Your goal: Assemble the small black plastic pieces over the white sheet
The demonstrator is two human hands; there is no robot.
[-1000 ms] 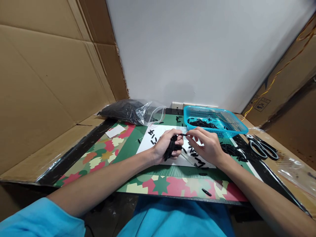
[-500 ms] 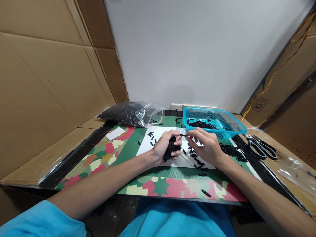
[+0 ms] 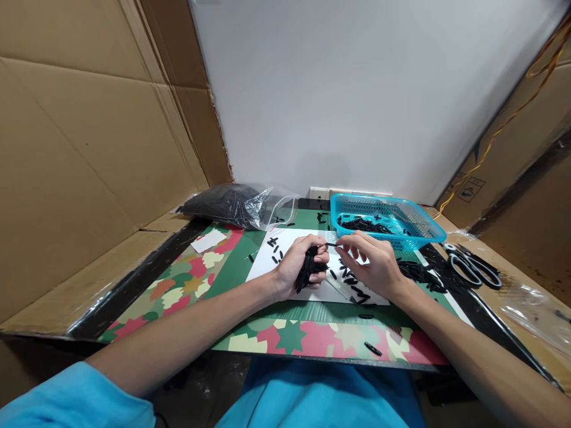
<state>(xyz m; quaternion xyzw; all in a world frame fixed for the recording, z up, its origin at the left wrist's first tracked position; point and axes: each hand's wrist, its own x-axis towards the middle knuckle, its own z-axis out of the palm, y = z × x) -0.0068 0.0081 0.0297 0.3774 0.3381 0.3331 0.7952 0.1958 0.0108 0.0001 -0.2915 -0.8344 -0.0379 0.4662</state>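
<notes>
Left hand [image 3: 298,267] fingers clenched around black bundle [image 3: 307,270], right hand [image 3: 372,264] fingers pinching one thin black piece [image 3: 332,244] at its top

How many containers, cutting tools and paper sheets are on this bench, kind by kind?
Containers: 2, the blue basket and the clear bag of black pieces.
Cutting tools: 1, the scissors.
Paper sheets: 2, the white sheet under the hands and the small white slip.
Total: 5.

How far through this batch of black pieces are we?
Done: a layer of pieces lies in the basket. In hand: left hand grips a bunch; right hand pinches one piece at it. Left: loose pieces on the sheet, and a full bag.
</notes>
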